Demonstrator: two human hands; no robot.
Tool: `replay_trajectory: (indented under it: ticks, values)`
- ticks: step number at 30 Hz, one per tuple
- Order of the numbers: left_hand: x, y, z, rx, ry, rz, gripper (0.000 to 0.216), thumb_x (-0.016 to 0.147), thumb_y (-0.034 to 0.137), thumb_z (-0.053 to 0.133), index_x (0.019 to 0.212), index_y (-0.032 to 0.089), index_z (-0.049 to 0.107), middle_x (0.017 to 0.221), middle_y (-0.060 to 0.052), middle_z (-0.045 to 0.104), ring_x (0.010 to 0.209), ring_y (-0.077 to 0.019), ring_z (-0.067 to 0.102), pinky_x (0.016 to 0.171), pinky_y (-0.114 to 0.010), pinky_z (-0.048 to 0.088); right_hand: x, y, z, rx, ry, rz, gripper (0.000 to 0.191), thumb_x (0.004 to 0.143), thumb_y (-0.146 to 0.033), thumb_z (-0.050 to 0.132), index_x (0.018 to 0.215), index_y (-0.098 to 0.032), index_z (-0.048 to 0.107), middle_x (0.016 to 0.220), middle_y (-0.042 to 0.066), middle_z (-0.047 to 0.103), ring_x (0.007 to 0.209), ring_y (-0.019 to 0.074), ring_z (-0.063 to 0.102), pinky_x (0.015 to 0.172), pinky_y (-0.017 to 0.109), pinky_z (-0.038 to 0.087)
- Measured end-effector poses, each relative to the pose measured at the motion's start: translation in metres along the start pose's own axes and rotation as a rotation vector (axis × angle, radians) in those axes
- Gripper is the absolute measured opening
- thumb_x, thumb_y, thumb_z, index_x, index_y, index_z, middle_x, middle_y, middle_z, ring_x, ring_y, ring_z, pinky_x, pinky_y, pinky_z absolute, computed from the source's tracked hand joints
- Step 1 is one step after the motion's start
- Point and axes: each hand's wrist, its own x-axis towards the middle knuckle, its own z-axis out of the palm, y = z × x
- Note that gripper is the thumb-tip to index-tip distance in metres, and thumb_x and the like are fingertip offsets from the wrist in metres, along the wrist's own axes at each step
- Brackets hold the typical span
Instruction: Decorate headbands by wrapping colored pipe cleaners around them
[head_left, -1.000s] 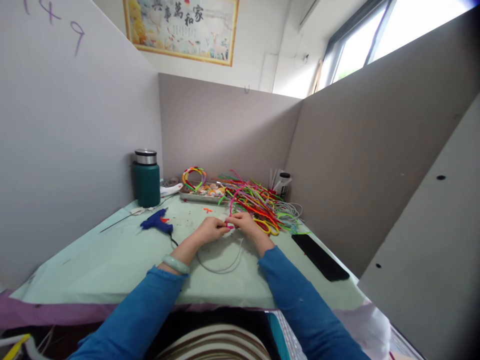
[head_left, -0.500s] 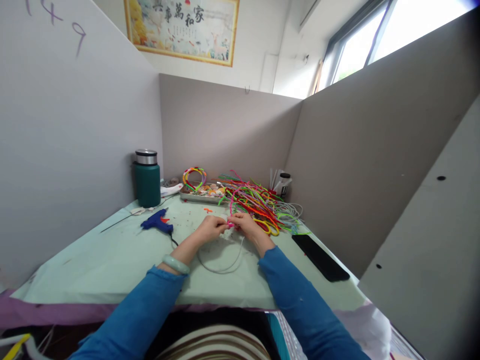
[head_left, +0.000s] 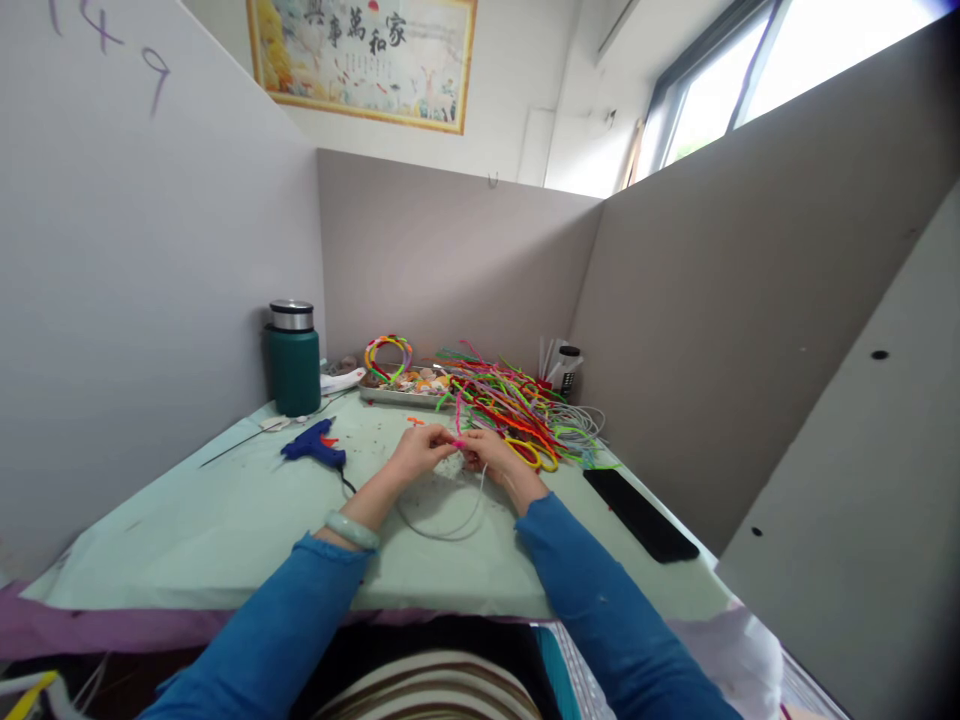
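My left hand [head_left: 424, 450] and my right hand [head_left: 491, 456] meet over the middle of the table, fingers pinched together. Between their fingertips is a bright pink pipe cleaner [head_left: 458, 412], one end standing up above them. A thin grey wire [head_left: 444, 538] curves in a loop below the hands, its upper ends reaching the fingers. How the pipe cleaner sits on the wire is too small to make out. Scissors with yellow handles [head_left: 546, 462] lie just beyond my right hand. A small orange piece [head_left: 415, 421] rests behind my left hand.
A blue glue gun [head_left: 315, 443] and a green bottle [head_left: 294, 365] stand left. Behind are a metal tray [head_left: 405, 399] of small pieces, a colourful headband [head_left: 367, 362], piled pipe cleaners [head_left: 510, 395] and coiled grey wires [head_left: 589, 422]. A flat black slab [head_left: 641, 515] lies right. Partitions enclose the table.
Both hands have shifted slightly, with the fingertips a little higher. The upright end of the pink pipe cleaner has moved slightly left, and the wire loop has risen a little.
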Motion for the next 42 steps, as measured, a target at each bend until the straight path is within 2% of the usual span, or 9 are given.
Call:
replay_trajectory:
  ticks: [3, 9, 16, 24, 33, 37, 42]
  values:
    - [0.000, 0.003, -0.003, 0.050, 0.052, -0.022, 0.025, 0.072, 0.037, 0.060, 0.075, 0.014, 0.070, 0.066, -0.003, 0.066, 0.060, -0.0122, 0.052, 0.058, -0.022, 0.037, 0.001, 0.001, -0.001, -0.045, 0.002, -0.017, 0.032, 0.063, -0.045, 0.069, 0.061, -0.016, 0.054, 0.048, -0.005, 0.040, 0.042, 0.0069, 0.036, 0.041, 0.023, 0.027]
    - [0.002, 0.001, -0.006, 0.179, 0.093, -0.065, 0.021, 0.073, 0.032, 0.059, 0.075, 0.016, 0.072, 0.068, -0.004, 0.068, 0.063, -0.0144, 0.055, 0.062, -0.024, 0.037, 0.002, -0.002, -0.003, -0.148, 0.137, -0.059, 0.044, 0.071, -0.059, 0.058, 0.067, -0.015, 0.061, 0.051, -0.002, 0.045, 0.043, 0.0076, 0.039, 0.041, 0.022, 0.026]
    - [0.003, -0.005, -0.006, 0.255, 0.079, -0.075, 0.023, 0.075, 0.032, 0.057, 0.078, 0.016, 0.073, 0.074, -0.005, 0.070, 0.067, -0.0157, 0.058, 0.063, -0.024, 0.036, -0.005, -0.008, 0.004, -0.299, 0.041, -0.220, 0.038, 0.071, -0.049, 0.062, 0.054, -0.017, 0.051, 0.048, -0.003, 0.044, 0.045, 0.0082, 0.038, 0.045, 0.023, 0.026]
    - [0.001, 0.000, -0.006, 0.320, -0.002, -0.097, 0.029, 0.077, 0.036, 0.053, 0.082, 0.016, 0.074, 0.078, -0.006, 0.071, 0.069, -0.0152, 0.058, 0.062, -0.023, 0.036, 0.002, 0.002, 0.002, -0.346, 0.037, -0.225, 0.032, 0.073, -0.042, 0.058, 0.056, -0.016, 0.052, 0.047, -0.005, 0.042, 0.044, 0.0078, 0.036, 0.044, 0.023, 0.025]
    - [-0.001, -0.002, -0.002, 0.498, -0.036, -0.037, 0.027, 0.081, 0.028, 0.047, 0.077, 0.015, 0.070, 0.074, -0.009, 0.068, 0.069, -0.0163, 0.056, 0.060, -0.025, 0.033, 0.003, 0.006, 0.005, -0.344, 0.050, -0.201, 0.026, 0.073, -0.036, 0.057, 0.058, -0.016, 0.053, 0.046, -0.005, 0.041, 0.042, 0.0073, 0.036, 0.043, 0.022, 0.024]
    - [0.000, -0.004, -0.001, 0.460, -0.028, -0.045, 0.027, 0.081, 0.029, 0.047, 0.076, 0.015, 0.069, 0.072, -0.008, 0.066, 0.067, -0.0157, 0.054, 0.060, -0.024, 0.033, 0.004, 0.007, 0.005, -0.339, 0.055, -0.200, 0.027, 0.074, -0.038, 0.057, 0.058, -0.016, 0.052, 0.045, -0.006, 0.041, 0.041, 0.0074, 0.035, 0.042, 0.022, 0.024]
    - [0.004, -0.009, -0.004, 0.268, -0.050, -0.093, 0.030, 0.079, 0.034, 0.048, 0.072, 0.015, 0.070, 0.064, -0.003, 0.064, 0.061, -0.0134, 0.052, 0.057, -0.022, 0.033, 0.005, 0.005, 0.005, -0.323, 0.086, -0.250, 0.034, 0.073, -0.045, 0.059, 0.056, -0.017, 0.051, 0.045, -0.006, 0.040, 0.042, 0.0075, 0.035, 0.042, 0.022, 0.025]
